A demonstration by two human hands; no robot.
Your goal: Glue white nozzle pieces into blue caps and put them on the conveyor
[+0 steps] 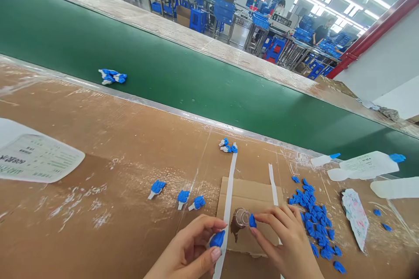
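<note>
Left hand closes its fingers on a ribbed blue plastic cap; right hand pinches a second blue cap beside a small brown glass bottle, on a cardboard sheet atop the bench.

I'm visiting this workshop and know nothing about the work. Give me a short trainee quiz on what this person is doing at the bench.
1. What does the person's left hand hold?
A. a small blue plastic piece
B. a steel spanner
C. a green cloth

2. True or false: a small brown glass bottle rests on a flat brown cardboard sheet.

3. Fill in the blank: as the head camera sees it, a heap of loose blue pieces lies to the ____ of the cardboard sheet.

Key: 1. A; 2. True; 3. right
</note>
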